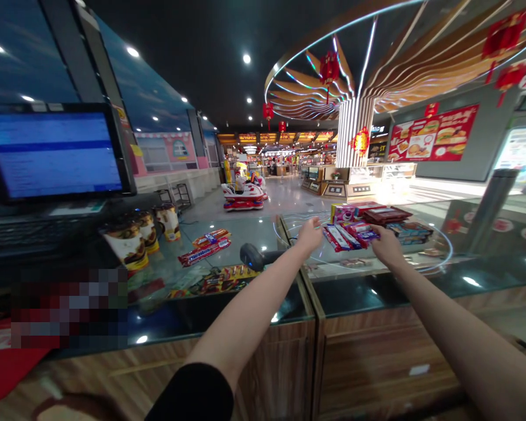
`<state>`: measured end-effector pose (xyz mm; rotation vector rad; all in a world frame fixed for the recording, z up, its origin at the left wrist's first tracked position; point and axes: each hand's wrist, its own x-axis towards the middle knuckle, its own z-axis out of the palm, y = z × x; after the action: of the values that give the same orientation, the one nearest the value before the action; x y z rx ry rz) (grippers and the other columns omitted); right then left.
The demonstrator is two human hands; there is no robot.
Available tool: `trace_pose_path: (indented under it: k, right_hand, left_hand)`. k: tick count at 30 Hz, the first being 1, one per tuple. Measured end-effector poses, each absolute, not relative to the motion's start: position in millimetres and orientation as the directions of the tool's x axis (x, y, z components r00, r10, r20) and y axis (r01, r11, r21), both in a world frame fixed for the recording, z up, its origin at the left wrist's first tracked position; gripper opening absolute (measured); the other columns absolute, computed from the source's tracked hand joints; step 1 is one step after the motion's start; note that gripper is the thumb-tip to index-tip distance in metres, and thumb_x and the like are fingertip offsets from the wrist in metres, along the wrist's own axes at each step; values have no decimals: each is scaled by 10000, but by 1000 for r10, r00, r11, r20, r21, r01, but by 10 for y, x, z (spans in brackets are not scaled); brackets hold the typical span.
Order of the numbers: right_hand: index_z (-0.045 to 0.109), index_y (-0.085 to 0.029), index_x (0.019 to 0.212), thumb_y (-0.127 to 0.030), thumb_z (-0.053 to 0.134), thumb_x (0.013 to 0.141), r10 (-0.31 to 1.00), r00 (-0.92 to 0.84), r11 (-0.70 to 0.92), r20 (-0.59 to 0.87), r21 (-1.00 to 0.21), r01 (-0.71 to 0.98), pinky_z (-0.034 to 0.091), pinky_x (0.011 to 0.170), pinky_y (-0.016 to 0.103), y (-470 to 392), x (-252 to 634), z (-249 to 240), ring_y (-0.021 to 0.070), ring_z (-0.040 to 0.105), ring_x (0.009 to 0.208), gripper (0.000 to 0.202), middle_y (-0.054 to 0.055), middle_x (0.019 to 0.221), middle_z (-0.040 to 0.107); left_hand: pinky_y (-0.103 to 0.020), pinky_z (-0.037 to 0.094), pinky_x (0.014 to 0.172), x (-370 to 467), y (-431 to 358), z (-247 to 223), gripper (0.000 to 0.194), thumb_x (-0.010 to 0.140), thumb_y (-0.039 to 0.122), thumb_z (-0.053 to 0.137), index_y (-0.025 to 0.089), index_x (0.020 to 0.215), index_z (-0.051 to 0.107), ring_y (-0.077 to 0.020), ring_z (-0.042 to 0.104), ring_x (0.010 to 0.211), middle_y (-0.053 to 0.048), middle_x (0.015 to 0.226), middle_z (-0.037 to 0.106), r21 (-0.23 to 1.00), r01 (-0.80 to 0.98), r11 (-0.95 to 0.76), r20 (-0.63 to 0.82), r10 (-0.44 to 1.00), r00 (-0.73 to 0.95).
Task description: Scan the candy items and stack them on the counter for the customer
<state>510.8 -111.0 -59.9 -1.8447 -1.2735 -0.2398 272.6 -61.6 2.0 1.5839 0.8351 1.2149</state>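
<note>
My right hand (384,245) is closed at the right end of a purple and red snack packet (363,233), its fingers pinched on the edge. Just left of the packets is my left hand (310,235), fingers curled together; whether anything small is between them cannot be made out. Red, white and blue wrapped bars (339,238) lie side by side on the glass counter between both hands. Behind them stand a pink and yellow box (342,213) and a stack of dark red packs (388,214). Blue-brown packs (409,232) lie to the right.
A black handheld scanner (252,256) lies left of my left forearm. Further left are red wrapped bars (205,248), patterned cups (129,242) and a monitor (55,155) with a keyboard (15,237). A raised seam (307,280) divides the counter. A metal post stands at the right.
</note>
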Motion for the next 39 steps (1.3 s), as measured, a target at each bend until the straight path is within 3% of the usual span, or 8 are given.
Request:
trace_pose_path:
  k: [12,22,29,33,39]
  right_hand:
    - [640,-134,1263,-76,466,756,692,301,131,656,-524,841,466,998,425,-782,4476,-417,269,604,1119,539,144,1145,682]
    - [587,-143,1313,-110,454,803,788,161,301,594,-601,741,514,950,426,-489,3738,-338,233,676,990,528,140,1172,689]
    - [594,-157,1291,-91,453,803,798,70,379,598,-589,714,518,962,424,-316,3411,-374,215,684,997,512,118,1143,706]
    - [599,-163,1279,-85,451,804,793,2,431,609,-564,704,509,985,445,-251,3286,-373,222,678,1046,505,116,1143,711]
    - [618,-195,1256,-100,462,815,789,-108,509,605,-545,666,534,953,444,-191,3133,-383,227,682,1050,477,98,1129,726]
  left_hand:
    - [-337,528,905,1915,-597,313,571,798,-3,540,94,1360,512,-236,632,1133,-204,1379,570,956,93,-277,253,944,213]
    - [-307,568,802,1051,-448,423,530,768,23,632,137,1284,580,-228,664,1063,-197,1353,584,967,20,-255,254,967,22]
    - [-249,545,704,507,-298,281,499,761,2,572,138,1241,570,-179,678,969,-181,1327,604,967,58,-249,254,963,-96]
    - [-306,555,761,235,-166,147,426,775,11,536,151,1173,592,-173,683,928,-144,1250,652,924,226,-307,354,912,-208]
    - [-401,485,996,-70,-46,-57,314,807,39,524,158,1082,620,-199,669,1021,-116,1117,701,778,509,-368,561,773,-297]
